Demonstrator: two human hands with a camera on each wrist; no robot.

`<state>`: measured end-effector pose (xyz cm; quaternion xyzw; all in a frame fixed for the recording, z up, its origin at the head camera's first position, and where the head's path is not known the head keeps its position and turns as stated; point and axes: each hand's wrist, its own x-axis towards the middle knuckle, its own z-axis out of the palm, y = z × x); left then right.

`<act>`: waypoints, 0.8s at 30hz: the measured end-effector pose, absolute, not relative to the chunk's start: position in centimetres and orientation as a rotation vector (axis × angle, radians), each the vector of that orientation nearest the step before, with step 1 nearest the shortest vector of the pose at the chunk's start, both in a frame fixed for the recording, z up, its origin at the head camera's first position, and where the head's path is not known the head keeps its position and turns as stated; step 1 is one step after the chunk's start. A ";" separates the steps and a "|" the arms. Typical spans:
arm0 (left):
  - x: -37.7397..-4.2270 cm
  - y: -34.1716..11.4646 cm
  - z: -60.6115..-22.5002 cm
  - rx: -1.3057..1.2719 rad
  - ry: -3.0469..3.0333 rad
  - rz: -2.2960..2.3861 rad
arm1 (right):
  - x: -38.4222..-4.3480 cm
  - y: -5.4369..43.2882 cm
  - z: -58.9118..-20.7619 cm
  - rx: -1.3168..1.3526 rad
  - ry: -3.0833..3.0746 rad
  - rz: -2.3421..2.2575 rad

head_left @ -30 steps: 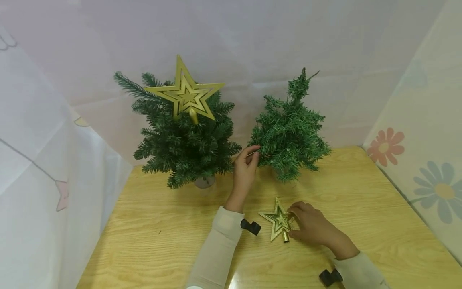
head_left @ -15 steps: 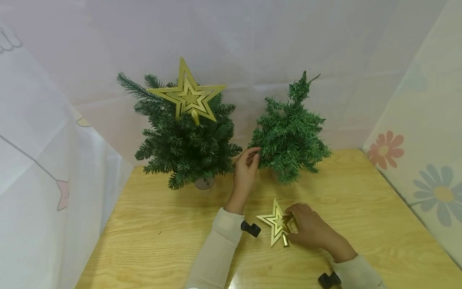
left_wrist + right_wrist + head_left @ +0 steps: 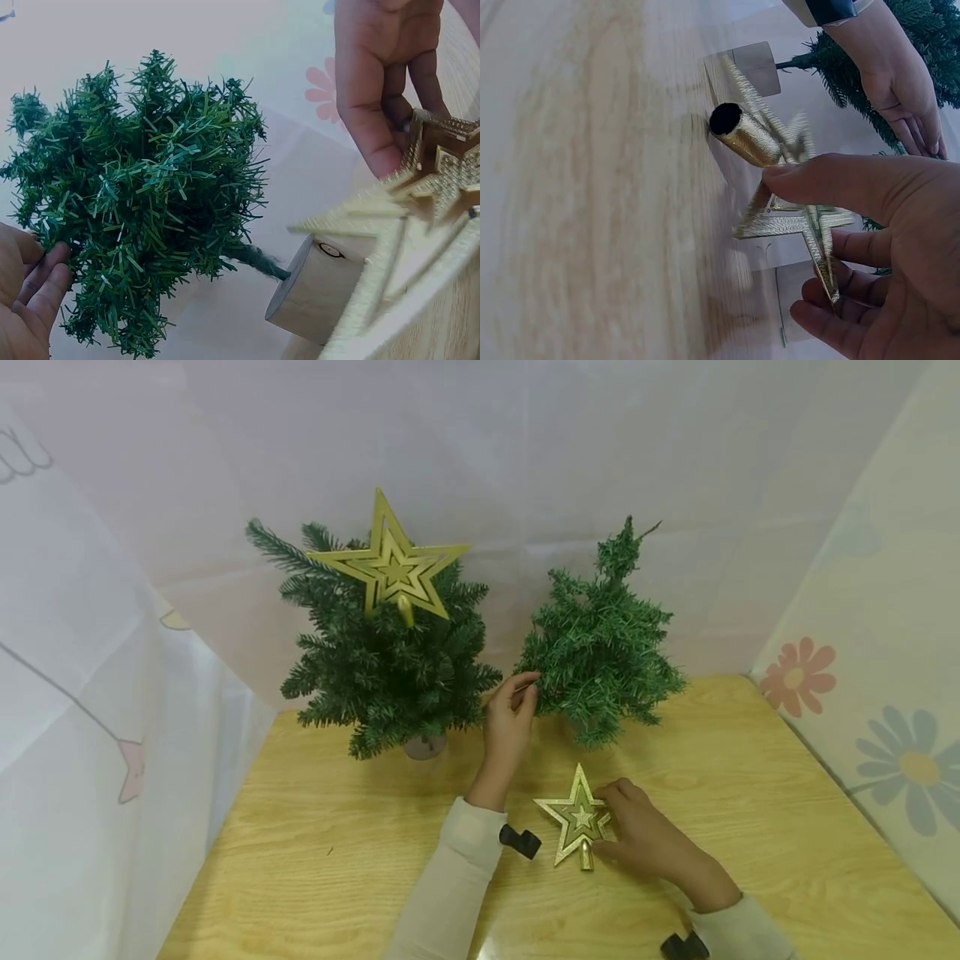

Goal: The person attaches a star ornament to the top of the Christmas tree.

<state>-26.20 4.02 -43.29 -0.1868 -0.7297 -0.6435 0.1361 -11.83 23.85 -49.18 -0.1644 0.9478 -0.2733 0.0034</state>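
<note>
A gold star tree topper (image 3: 581, 816) with a hollow socket (image 3: 746, 139) is in my right hand (image 3: 645, 835), low over the table's front half. In the right wrist view the thumb presses near the socket and the fingers curl behind the star's points. At the left side of the smaller Christmas tree (image 3: 603, 652), my left hand (image 3: 510, 718) pinches the outer tip of a branch. Green tinsel-like needles cover this tree, and a wooden base (image 3: 319, 289) shows under it in the left wrist view.
A fuller Christmas tree (image 3: 397, 677) stands at the left, with a larger gold star (image 3: 397, 568) at its top. Both trees stand at the back of the wooden table (image 3: 337, 843), before a pale fabric backdrop (image 3: 510, 460).
My right hand has tilted the gold star topper and turned it, so its top point now stands straighter and its socket lies a little further left. My left hand stays at the smaller tree.
</note>
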 end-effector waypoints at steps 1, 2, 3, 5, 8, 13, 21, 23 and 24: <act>-26.2 4.0 -43.3 -0.538 -2.110 -1.863 | -11.9 23.8 -49.1 -0.519 2.970 -0.874; -26.2 4.0 -43.3 -0.535 -2.110 -1.863 | -11.9 23.8 -49.1 -0.524 2.972 -0.881; -26.2 4.0 -43.3 -0.534 -2.110 -1.862 | -12.0 23.8 -49.1 -0.529 2.968 -0.900; -26.1 4.0 -43.3 -0.532 -2.112 -1.860 | -12.0 23.8 -49.1 -0.536 2.957 -0.932; -26.1 3.9 -43.3 -0.530 -2.116 -1.855 | -12.1 23.8 -49.1 -0.563 2.940 -0.968; -26.0 3.9 -43.4 -0.534 -2.110 -1.855 | -12.1 23.9 -49.1 -0.562 2.896 -1.044; -26.0 3.9 -43.4 -0.535 -2.113 -1.839 | -12.3 24.0 -48.8 -0.553 2.844 -1.126; -26.0 4.0 -43.4 -0.534 -2.112 -1.836 | -12.3 24.1 -48.8 -0.552 2.841 -1.146; -26.0 4.0 -43.4 -0.532 -2.111 -1.836 | -12.3 24.1 -48.7 -0.550 2.839 -1.154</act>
